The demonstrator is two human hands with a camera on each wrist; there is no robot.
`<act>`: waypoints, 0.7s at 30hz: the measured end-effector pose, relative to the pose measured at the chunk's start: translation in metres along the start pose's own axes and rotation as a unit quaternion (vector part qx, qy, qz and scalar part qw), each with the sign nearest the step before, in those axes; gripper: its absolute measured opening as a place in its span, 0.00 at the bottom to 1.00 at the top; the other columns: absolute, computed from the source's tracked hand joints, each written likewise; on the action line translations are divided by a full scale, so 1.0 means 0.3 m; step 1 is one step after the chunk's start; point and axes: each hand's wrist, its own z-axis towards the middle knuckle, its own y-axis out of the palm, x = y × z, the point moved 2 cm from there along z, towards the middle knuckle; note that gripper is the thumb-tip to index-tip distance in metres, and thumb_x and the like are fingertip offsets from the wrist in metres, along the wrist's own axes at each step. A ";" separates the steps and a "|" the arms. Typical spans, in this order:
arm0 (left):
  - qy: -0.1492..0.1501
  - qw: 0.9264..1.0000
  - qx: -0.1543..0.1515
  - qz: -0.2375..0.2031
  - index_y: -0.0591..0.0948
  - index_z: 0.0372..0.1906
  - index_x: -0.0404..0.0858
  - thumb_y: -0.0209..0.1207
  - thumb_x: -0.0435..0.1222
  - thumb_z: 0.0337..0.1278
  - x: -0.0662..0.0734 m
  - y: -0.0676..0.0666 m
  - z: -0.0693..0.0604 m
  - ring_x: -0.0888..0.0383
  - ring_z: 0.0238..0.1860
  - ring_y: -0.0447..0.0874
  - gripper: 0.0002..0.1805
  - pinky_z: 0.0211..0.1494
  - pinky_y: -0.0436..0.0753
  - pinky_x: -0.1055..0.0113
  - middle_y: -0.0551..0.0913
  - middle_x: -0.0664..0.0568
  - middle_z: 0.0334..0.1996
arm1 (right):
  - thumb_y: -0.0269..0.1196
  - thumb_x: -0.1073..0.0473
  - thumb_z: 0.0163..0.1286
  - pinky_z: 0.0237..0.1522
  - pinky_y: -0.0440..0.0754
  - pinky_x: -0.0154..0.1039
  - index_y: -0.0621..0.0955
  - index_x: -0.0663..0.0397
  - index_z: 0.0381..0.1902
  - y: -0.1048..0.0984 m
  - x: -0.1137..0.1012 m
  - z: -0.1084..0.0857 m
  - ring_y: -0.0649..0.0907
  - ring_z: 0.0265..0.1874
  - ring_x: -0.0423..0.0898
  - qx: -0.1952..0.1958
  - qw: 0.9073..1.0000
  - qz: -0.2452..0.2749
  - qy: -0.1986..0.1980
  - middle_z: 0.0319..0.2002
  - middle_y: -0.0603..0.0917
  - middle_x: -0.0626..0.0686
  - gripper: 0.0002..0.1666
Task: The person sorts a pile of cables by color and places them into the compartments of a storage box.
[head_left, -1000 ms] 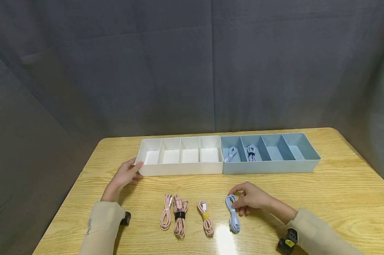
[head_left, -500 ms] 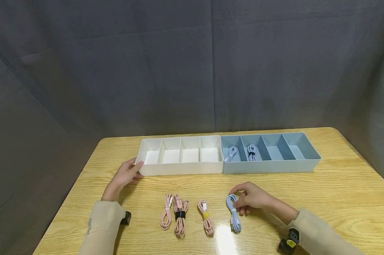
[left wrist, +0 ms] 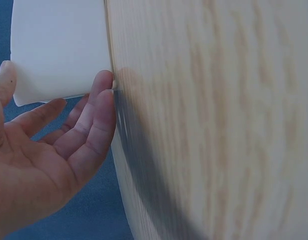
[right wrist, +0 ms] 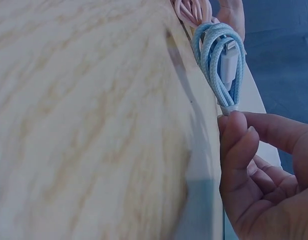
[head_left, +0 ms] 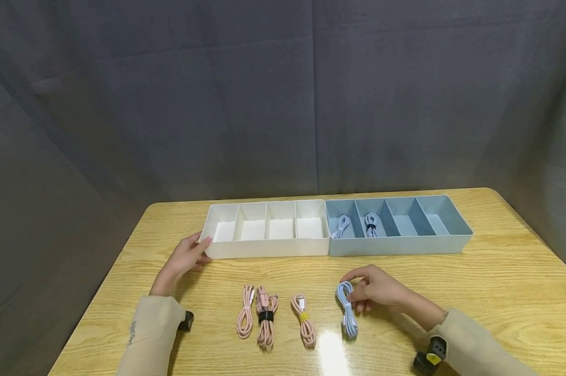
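My right hand (head_left: 379, 288) pinches a light blue coiled cable (head_left: 347, 310) between thumb and fingers, at the right of the row of cables. In the right wrist view the fingers of the right hand (right wrist: 266, 175) hold the blue cable (right wrist: 216, 55) near its white tie, beside the table surface. My left hand (head_left: 181, 261) is at the left end of the white divided box (head_left: 266, 249), thumb on its rim. The left wrist view shows the left hand (left wrist: 58, 150) with thumb and fingers around the corner of the white box (left wrist: 61, 50).
A blue-grey divided box (head_left: 400, 246) adjoins the white one; its two left compartments each hold a blue cable (head_left: 371, 224). Three pink cables lie on the wooden table (head_left: 208, 334): one plain (head_left: 245, 313), one black-banded (head_left: 265, 334), one yellow-banded (head_left: 307, 331). A grey curtain (head_left: 245, 104) hangs behind.
The right hand and the blue cable it pinches have shifted slightly away from the front edge and to the right. The left hand has stayed at the white box.
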 end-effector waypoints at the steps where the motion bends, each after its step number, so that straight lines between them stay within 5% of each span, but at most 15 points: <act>1: 0.000 1.000 0.000 0.000 0.58 0.66 0.28 0.45 0.47 0.67 0.000 0.000 0.000 0.52 0.32 0.81 0.32 0.30 0.80 0.60 0.76 0.33 0.42 | 0.62 0.70 0.56 0.17 0.78 0.36 0.72 0.76 0.50 -0.003 -0.001 -0.001 0.79 0.14 0.43 0.001 1.000 0.000 -0.001 0.19 0.81 0.63 0.23; 21: -0.005 1.000 0.000 -0.013 0.56 0.67 0.29 0.45 0.47 0.67 0.001 0.002 -0.001 0.51 0.35 0.81 0.33 0.31 0.80 0.60 0.74 0.32 0.44 | 0.61 0.68 0.58 0.20 0.77 0.36 0.69 0.75 0.55 -0.096 -0.045 -0.040 0.79 0.17 0.42 0.041 0.999 -0.001 0.008 0.18 0.80 0.54 0.27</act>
